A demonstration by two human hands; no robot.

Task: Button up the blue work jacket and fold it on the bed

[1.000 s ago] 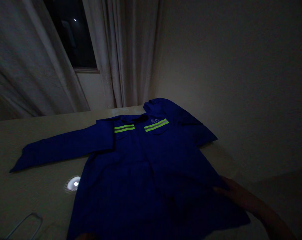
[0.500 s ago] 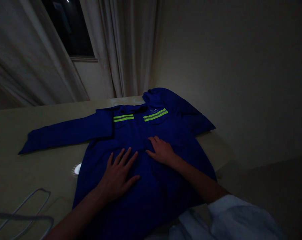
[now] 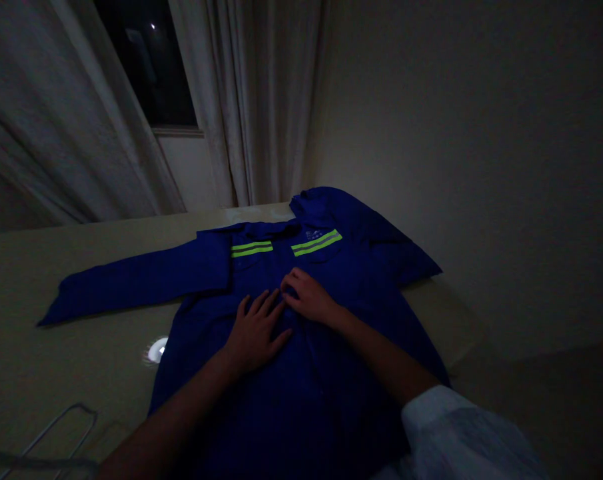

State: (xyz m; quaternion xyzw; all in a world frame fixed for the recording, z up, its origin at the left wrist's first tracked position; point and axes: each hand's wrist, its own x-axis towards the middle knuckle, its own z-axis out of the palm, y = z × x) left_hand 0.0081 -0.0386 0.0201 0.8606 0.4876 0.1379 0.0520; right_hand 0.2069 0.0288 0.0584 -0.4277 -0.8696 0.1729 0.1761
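A dark blue work jacket [image 3: 301,400] with yellow-green reflective strips across the chest lies front side up on the table. One sleeve stretches out to the left, and the other slopes down on the right. My left hand [image 3: 256,337] rests flat on the jacket's front, fingers extended and slightly spread. Close beside its fingertips, my right hand [image 3: 308,297] has curled fingers closed at the jacket's middle front, below the strips. Whatever fold or fastening lies under those fingertips is too dark to make out.
A pale table [image 3: 101,347] carries the jacket, with a bright round light spot [image 3: 157,350] left of it. A thin wire-like loop [image 3: 76,408] lies at the lower left. Behind are curtains [image 3: 261,100], a dark window [image 3: 154,67] and a plain wall [image 3: 431,133].
My right hand has moved left along the jacket front and its fingers have curled in. My left hand has slid right and slightly up, closer to it. The view has tilted slightly.
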